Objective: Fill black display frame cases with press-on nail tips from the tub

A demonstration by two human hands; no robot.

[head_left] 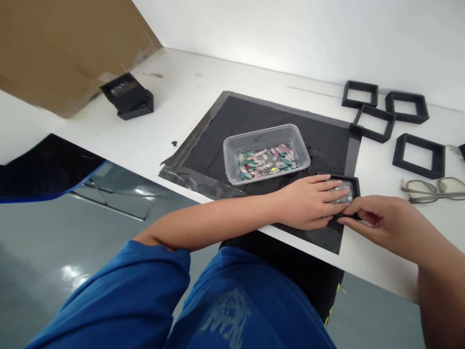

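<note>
My left hand (310, 202) lies flat with its fingers stretched out over a small black box frame (356, 185) at the mat's right front. Beneath its fingers a clear, shiny plastic piece (348, 195) shows inside the frame, partly hidden. My right hand (388, 220) pinches the frame's near right corner between thumb and fingers. Just beyond my left hand stands a clear plastic tub (232, 167), holding many press-on nails (267, 162) in pink, green and silver.
A ribbed black mat (250, 114) is taped to the white table (189, 72). Several empty black frames (419, 167) lie at right, near eyeglasses (421, 191). A black box (136, 109) with a tilted lid sits at far left, by a brown board (72, 48).
</note>
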